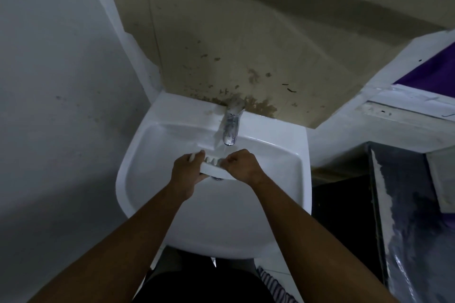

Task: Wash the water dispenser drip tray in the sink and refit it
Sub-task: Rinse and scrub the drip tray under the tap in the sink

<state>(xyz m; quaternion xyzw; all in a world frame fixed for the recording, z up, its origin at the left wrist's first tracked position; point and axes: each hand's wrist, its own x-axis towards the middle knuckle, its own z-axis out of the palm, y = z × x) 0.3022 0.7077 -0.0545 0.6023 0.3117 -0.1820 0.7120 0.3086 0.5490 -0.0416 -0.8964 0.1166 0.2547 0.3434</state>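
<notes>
The white drip tray [212,168] is held over the basin of the white sink [152,145], just below the chrome tap [231,128]. Water runs from the tap down toward the tray. My left hand [187,170] grips the tray's left end, fingers curled round its edge. At the tray's right end, my right hand [242,164] holds it with curled fingers, thumb on top. Part of the tray is hidden behind both hands. A bit of the drain shows under the tray.
A stained brown cardboard sheet [246,39] covers the wall behind the sink. A grey wall stands to the left. To the right are a white ledge [394,128] and a dark glossy surface [413,216]. A striped cloth [273,285] lies on the floor below.
</notes>
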